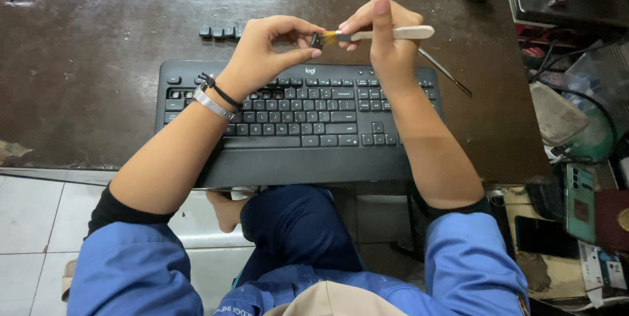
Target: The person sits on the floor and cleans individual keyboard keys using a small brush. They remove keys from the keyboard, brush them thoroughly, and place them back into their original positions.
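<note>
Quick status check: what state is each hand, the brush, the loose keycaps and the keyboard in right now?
left hand: raised, pinching a small black keycap
right hand: raised, gripping a pale-handled brush
brush: bristles against the held keycap
keyboard: flat on the brown table, some keys missing at upper left
loose keycaps: in a row behind the keyboard
metal tool: lying on the table, untouched

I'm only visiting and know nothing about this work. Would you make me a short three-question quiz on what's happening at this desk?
1. True or false: the left hand pinches a small black keycap.
2. What does the right hand hold? A) a small brush with a pale handle B) a screwdriver C) a cloth
3. Fill in: a short row of loose keycaps lies on the brown table, beyond the black ____.

Key: 1 true. 2 A. 3 keyboard.
</note>
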